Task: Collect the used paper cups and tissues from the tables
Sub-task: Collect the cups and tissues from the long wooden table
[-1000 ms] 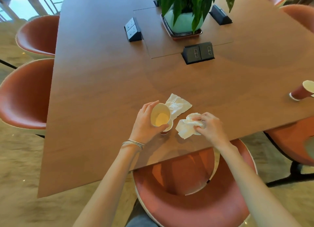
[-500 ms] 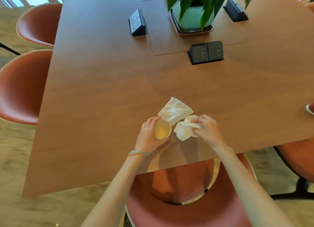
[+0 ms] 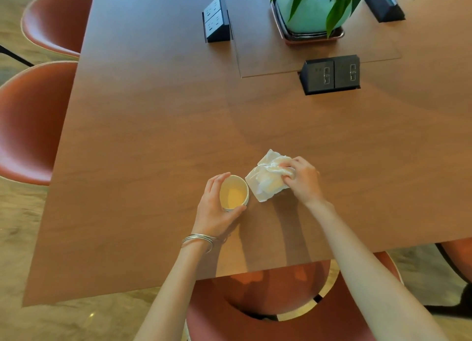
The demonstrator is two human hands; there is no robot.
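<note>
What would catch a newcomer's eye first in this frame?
Near the front edge of the wooden table, the left hand grips a paper cup while the right hand pinches crumpled white tissues right beside it. Farther back, a green potted plant sits among black socket boxes.

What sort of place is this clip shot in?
Probably an office meeting room or shared lounge. The large wooden table has pop-up power socket boxes set into it, matching red shell chairs stand around it, and a potted plant sits among the sockets.
</note>
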